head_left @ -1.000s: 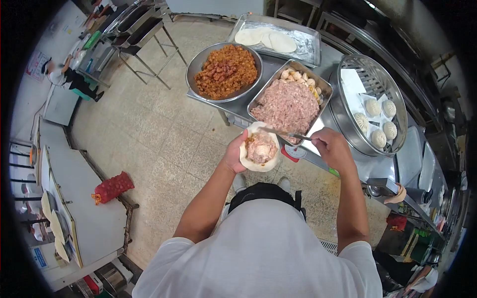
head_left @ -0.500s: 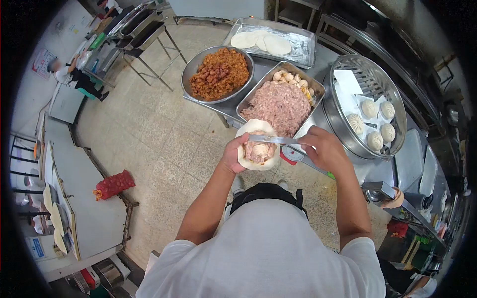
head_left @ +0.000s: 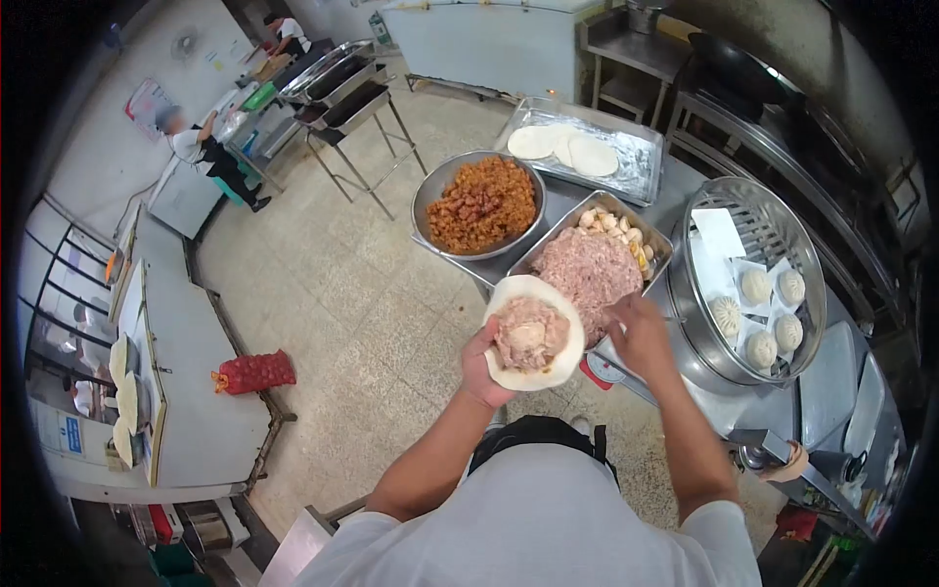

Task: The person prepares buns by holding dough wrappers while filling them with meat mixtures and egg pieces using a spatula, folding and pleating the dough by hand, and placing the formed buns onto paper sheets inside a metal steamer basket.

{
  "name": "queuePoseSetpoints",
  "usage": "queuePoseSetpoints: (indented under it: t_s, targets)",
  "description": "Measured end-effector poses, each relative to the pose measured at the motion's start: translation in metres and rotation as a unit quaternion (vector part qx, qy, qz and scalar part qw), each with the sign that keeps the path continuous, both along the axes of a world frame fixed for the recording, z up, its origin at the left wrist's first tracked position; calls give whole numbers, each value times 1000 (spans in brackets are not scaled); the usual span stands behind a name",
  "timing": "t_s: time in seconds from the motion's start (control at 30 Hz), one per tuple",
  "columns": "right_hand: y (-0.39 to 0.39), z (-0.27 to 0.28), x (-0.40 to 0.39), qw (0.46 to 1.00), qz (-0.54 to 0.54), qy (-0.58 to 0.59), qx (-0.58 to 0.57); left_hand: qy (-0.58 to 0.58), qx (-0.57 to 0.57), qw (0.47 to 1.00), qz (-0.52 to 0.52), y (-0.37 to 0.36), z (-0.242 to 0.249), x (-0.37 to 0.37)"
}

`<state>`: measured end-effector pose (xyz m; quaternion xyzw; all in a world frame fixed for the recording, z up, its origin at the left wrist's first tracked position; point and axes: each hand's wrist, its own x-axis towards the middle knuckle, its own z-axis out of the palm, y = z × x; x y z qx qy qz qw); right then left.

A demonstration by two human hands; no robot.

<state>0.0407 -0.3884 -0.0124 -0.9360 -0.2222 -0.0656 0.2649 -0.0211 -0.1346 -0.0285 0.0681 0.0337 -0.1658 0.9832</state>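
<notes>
On my left hand (head_left: 483,367) lies a round dough wrapper (head_left: 564,364), its middle heaped with pink meat filling (head_left: 528,335). The left fingers curl round the wrapper's edge. My right hand (head_left: 640,335) is at the near right side of the metal tray of minced meat (head_left: 594,272), fingers bent downward; the spatula is not visible, and what the fingers hold is hidden. Pale, rounded pieces (head_left: 618,227) fill the tray's far end. Left of that tray stands a bowl of reddish-brown filling (head_left: 483,205).
Pleated buns (head_left: 725,316) sit on papers in a round steamer (head_left: 688,293) at right. Flat wrappers (head_left: 593,155) lie on a tray (head_left: 641,184) behind. A red scale (head_left: 600,371) is below the meat tray. Two people (head_left: 202,149) (head_left: 286,37) work far left.
The view has shifted. My right hand has moved from over the wrapper to the meat tray, and the spatula has gone out of sight. The wrapper now faces up more fully.
</notes>
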Motion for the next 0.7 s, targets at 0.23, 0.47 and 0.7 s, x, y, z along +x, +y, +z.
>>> queuePoseSetpoints:
  t_s: [0.23, 0.47, 0.7]
  targets:
    - [63, -43, -58, 389, 26, 521, 760, 56, 260, 951, -155, -10, -32, 6]
    - [78, -26, -50, 486, -59, 511, 706, 80, 380, 911, -140, -9, -20, 16]
    - [89, -9, -64, 451, 28, 490, 745, 25, 358, 917, -174, 29, 20, 19]
